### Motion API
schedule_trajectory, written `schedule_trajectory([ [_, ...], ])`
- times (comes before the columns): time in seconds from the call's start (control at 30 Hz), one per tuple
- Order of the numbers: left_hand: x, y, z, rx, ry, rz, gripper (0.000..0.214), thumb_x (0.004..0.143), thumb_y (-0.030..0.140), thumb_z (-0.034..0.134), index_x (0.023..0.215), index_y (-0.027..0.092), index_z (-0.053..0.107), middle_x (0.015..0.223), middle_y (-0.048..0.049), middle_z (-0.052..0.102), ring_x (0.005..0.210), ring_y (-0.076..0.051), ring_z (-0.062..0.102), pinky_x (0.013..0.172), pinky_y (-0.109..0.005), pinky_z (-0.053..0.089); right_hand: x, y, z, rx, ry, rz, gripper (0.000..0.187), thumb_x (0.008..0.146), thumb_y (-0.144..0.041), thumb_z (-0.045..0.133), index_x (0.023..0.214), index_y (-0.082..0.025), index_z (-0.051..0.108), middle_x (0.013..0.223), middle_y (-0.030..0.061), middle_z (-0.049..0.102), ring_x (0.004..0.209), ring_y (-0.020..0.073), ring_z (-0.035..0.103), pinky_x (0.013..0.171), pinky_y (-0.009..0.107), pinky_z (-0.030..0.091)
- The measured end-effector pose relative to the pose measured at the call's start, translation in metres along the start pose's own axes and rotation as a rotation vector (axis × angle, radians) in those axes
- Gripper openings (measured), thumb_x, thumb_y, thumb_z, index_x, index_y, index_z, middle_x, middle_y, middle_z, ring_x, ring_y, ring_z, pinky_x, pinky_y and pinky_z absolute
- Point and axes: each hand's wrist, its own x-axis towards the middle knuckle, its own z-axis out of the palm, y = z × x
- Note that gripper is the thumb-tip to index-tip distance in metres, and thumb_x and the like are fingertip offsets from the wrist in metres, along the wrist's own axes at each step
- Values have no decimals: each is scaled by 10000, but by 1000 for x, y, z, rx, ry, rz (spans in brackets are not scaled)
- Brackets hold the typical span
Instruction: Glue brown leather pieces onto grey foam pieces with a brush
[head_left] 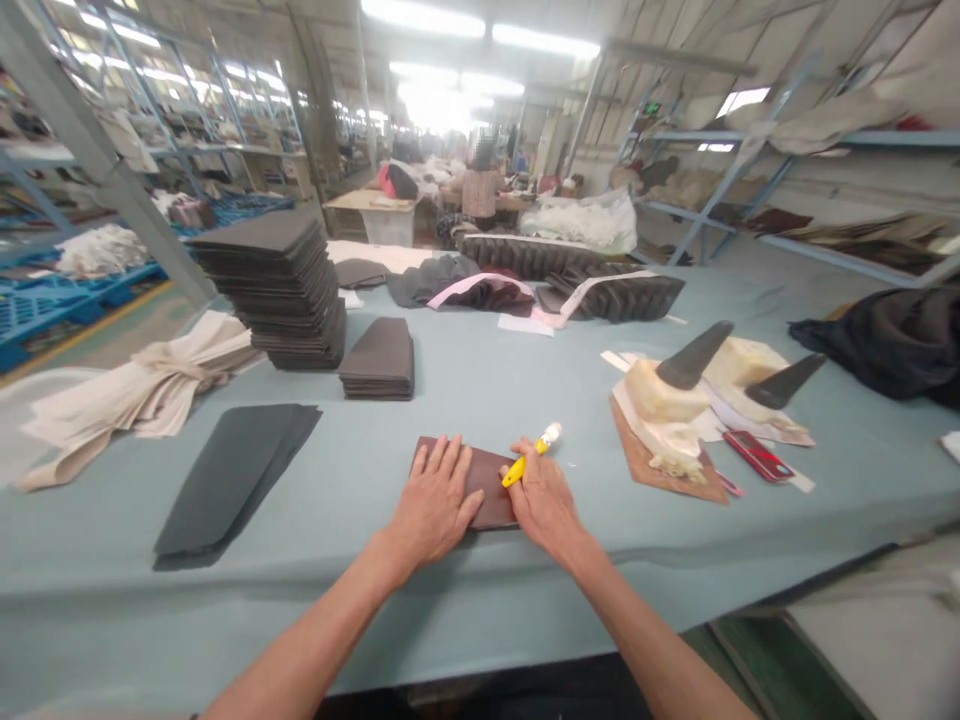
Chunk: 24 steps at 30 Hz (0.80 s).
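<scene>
A dark brown panel (491,492), leather-like, lies on the table in front of me. My left hand (435,500) rests flat on its left part, fingers stretched out. At the panel's right edge, my right hand (541,495) is closed around a small yellow-handled brush (527,463); its pale tip points up and away to the right. The lower fingers of this hand touch the panel. Beyond the panel stands a low stack of dark brown pieces (379,360). To the left lie dark grey flat pieces (229,480), slightly fanned.
A tall stack of dark pieces (281,290) stands back left, beside cream fabric strips (157,380). Right are two glue-crusted containers (664,395) with dark handles (696,355) and a red phone-like object (757,456). Rows of dark pieces (622,295) line the back.
</scene>
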Motion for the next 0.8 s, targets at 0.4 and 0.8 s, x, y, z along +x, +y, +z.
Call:
schedule_trajectory([
  [0.4, 28, -5, -28, -72, -283, 338, 687, 1093, 321, 376, 1755, 185, 253, 1843, -75, 244, 1728, -284, 185, 1407, -491, 198, -1, 0, 17, 20, 24, 10, 366, 1046, -194, 522, 1396, -129, 607, 1408, 169, 656, 1227, 271, 653, 1108, 493, 540],
  [0.8, 44, 3, -16, -148, -172, 119, 610, 1136, 439, 381, 1709, 234, 412, 1772, -96, 396, 1673, -387, 331, 1346, -670, 330, -15, 11, 44, -97, 148, -37, 493, 936, -104, 409, 1371, -182, 627, 1412, 173, 712, 1271, 315, 703, 1061, 502, 558],
])
